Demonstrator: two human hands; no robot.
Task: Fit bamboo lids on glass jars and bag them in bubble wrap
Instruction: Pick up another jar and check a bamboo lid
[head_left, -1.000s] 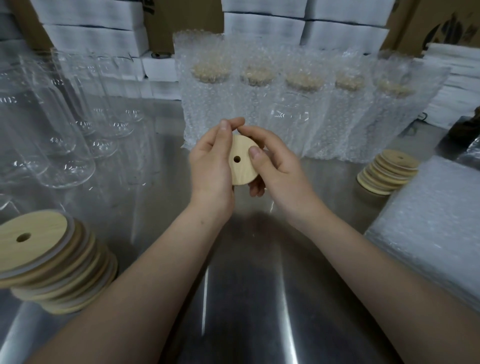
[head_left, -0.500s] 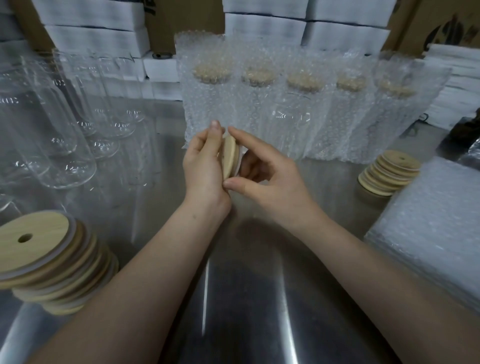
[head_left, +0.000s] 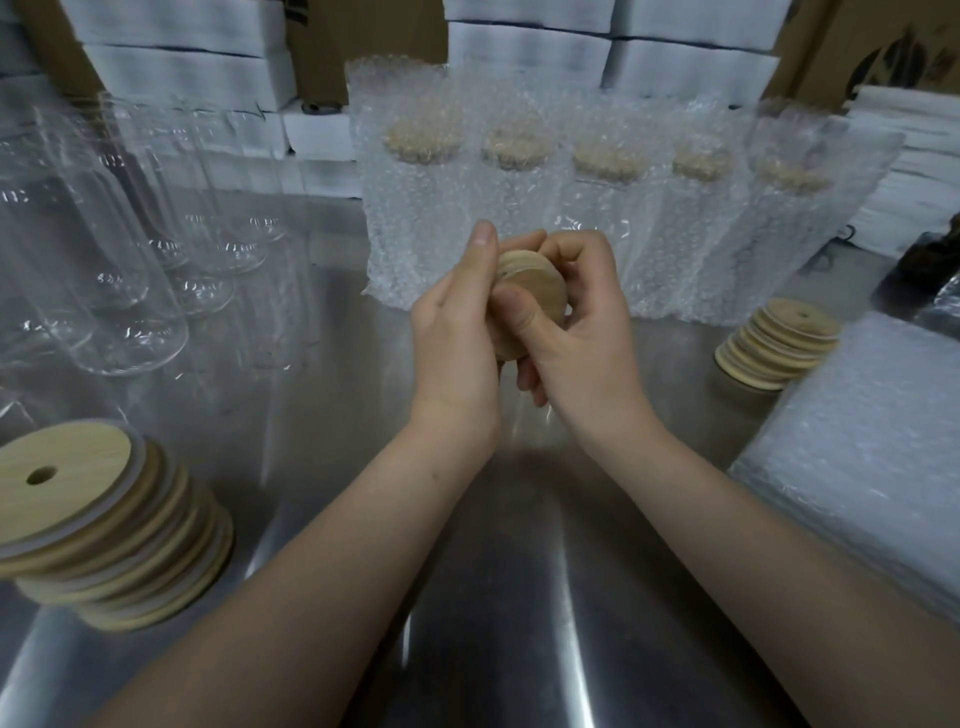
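A round bamboo lid (head_left: 535, 291) with a small hole is held between both hands above the middle of the steel table (head_left: 509, 597). My left hand (head_left: 457, 343) holds its left edge, fingers stretched up along it. My right hand (head_left: 582, 332) grips it from the right, thumb pressed on its face and fingers curled behind. Empty glass jars (head_left: 119, 249) stand at the left. Several jars bagged in bubble wrap (head_left: 597, 208), lids showing through, stand in a row behind the hands.
One stack of bamboo lids (head_left: 98, 525) sits at the near left, a smaller stack (head_left: 779, 343) at the right. Flat bubble-wrap bags (head_left: 872, 457) lie piled at the right edge. White boxes (head_left: 524, 41) and cardboard line the back.
The lid turned from facing me to edge-on, and now shows its face again. My right hand closed further round it, thumb now pressing on its front.
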